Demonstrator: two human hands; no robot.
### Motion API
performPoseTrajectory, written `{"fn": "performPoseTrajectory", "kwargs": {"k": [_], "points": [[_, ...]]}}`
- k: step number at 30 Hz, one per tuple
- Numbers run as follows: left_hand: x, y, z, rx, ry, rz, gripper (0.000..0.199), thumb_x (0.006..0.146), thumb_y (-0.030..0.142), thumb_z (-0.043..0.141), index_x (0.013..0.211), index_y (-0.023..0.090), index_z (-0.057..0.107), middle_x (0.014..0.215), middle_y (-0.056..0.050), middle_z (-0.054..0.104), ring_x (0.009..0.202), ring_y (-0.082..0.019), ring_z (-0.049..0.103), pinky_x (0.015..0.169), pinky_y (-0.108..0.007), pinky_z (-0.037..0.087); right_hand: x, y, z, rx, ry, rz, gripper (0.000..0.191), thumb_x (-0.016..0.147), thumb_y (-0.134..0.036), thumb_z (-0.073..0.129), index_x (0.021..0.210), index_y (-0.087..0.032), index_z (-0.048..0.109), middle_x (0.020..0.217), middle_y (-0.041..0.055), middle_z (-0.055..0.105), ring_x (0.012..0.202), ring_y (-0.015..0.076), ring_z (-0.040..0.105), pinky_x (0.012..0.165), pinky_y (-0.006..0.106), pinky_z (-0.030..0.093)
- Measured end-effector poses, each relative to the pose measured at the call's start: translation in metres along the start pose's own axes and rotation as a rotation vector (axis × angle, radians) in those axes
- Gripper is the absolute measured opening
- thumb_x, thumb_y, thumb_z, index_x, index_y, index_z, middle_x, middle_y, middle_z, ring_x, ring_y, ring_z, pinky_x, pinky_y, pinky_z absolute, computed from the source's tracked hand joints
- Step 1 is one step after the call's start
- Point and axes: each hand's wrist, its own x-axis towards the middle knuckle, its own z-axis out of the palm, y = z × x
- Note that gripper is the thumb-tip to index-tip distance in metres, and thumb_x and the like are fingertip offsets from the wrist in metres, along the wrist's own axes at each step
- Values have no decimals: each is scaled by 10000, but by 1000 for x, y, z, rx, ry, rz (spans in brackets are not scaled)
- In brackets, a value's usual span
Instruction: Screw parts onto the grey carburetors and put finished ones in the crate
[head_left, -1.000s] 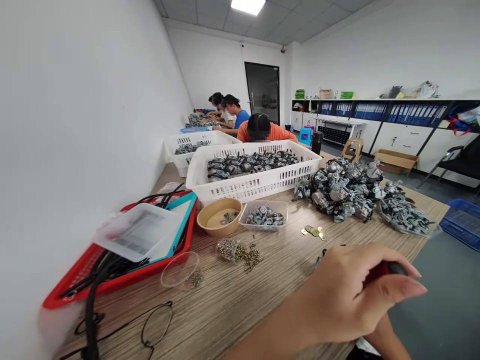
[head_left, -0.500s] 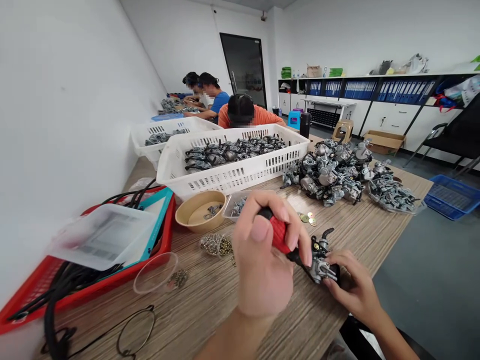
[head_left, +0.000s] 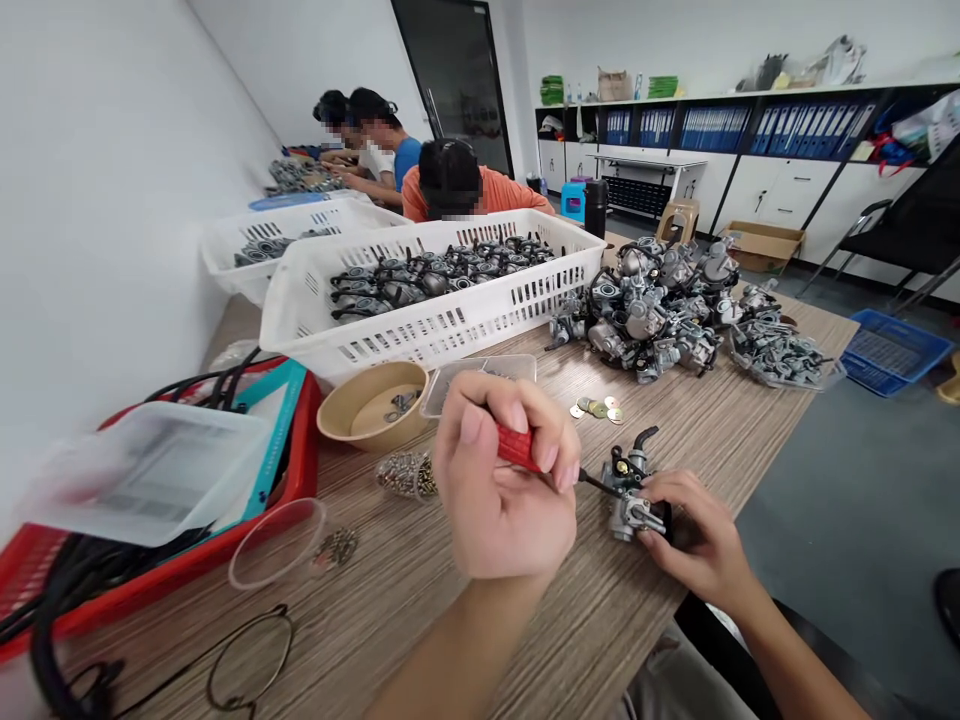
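Observation:
My left hand point(head_left: 510, 480) is wrapped round the red handle of a screwdriver point(head_left: 517, 447), whose dark shaft points right and meets a small metal carburetor point(head_left: 628, 508). My right hand point(head_left: 694, 535) grips the right side of that carburetor at the table's near edge, thumb below and fingers above. Several round metal discs point(head_left: 597, 408) lie just behind the carburetor. A pile of similar carburetors point(head_left: 652, 310) stands farther back. Left of my left hand is a small heap of screws point(head_left: 405, 474), partly hidden by it.
White crates point(head_left: 442, 330) of parts stand behind a tan bowl point(head_left: 375, 405). A red tray point(head_left: 304, 430) with cables is at the left, eyeglasses point(head_left: 251, 660) at the near left. A tub of metal parts point(head_left: 784, 355) sits right. Three people sit beyond the crates.
The view has shifted, so the crates and people appear higher and farther left. My left hand has turned, and more of the screwdriver's shaft shows between it and the carburetor.

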Motion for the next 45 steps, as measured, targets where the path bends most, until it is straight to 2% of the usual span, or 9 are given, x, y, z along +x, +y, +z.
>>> {"fn": "performPoseTrajectory", "kwargs": {"k": [10, 21, 25, 30, 33, 36, 40, 43, 45], "points": [[-5, -7, 2, 24, -10, -15, 327, 1047, 349, 509, 747, 219, 504, 547, 58, 372, 382, -68, 320, 364, -191, 302, 1, 0, -1, 16, 5, 6, 247, 921, -198, 725, 1152, -252, 657, 985, 67, 768, 915, 231, 736, 802, 360, 600], [-7, -9, 2, 50, -49, -12, 268, 1055, 344, 530, 814, 227, 536, 578, 55, 426, 421, -76, 368, 393, -205, 330, 0, -1, 0, 18, 2, 11, 229, 933, -218, 728, 1151, -247, 664, 987, 67, 759, 927, 223, 732, 812, 350, 603], [-7, -4, 5, 119, -155, -113, 121, 1076, 364, 533, 1010, 265, 513, 644, 55, 584, 512, -105, 496, 505, -229, 435, 1, -2, 0, 25, 7, 22, 230, 931, -218, 731, 1150, -250, 667, 981, 70, 759, 916, 232, 735, 798, 365, 609], [1, 6, 5, 120, -390, -315, 162, 1049, 375, 599, 1022, 227, 541, 794, -3, 690, 713, -154, 665, 684, -303, 572, 1, -2, 0, 10, 9, 20, 227, 936, -232, 730, 1152, -250, 662, 990, 68, 763, 908, 228, 739, 795, 366, 614], [7, 12, 4, 91, -475, -418, 185, 1050, 380, 600, 1031, 198, 621, 870, -41, 691, 823, -190, 699, 763, -349, 588, 1, -2, 0, 20, -1, 22, 227, 942, -230, 720, 1159, -250, 655, 976, 61, 760, 890, 221, 738, 782, 357, 614], [8, 13, 5, 46, -570, -502, 284, 1095, 397, 497, 1015, 175, 655, 798, -34, 621, 745, -162, 631, 700, -314, 529, 1, -3, 0, 2, 21, 17, 229, 942, -241, 724, 1161, -251, 658, 975, 57, 763, 869, 218, 739, 768, 345, 609], [2, 8, 8, -10, -498, -509, 343, 1058, 553, 571, 1003, 215, 566, 694, 44, 508, 580, -84, 425, 566, -230, 374, 1, -3, 1, -21, 41, 9, 194, 937, -251, 731, 1120, -256, 667, 961, 51, 761, 846, 215, 733, 725, 327, 597], [-1, 5, 11, -34, -458, -506, 338, 1006, 536, 681, 996, 239, 520, 737, 50, 566, 601, -83, 511, 597, -220, 452, 1, -4, 1, -17, 56, 10, 198, 938, -248, 728, 1127, -266, 670, 943, 46, 756, 843, 225, 734, 721, 339, 600], [-3, 4, 12, 5, -496, -508, 320, 1055, 527, 595, 979, 217, 575, 773, 15, 592, 685, -114, 596, 664, -256, 522, 2, -5, 2, -12, 52, 4, 217, 948, -258, 720, 1159, -270, 668, 956, 49, 762, 855, 232, 738, 742, 350, 606]]}}
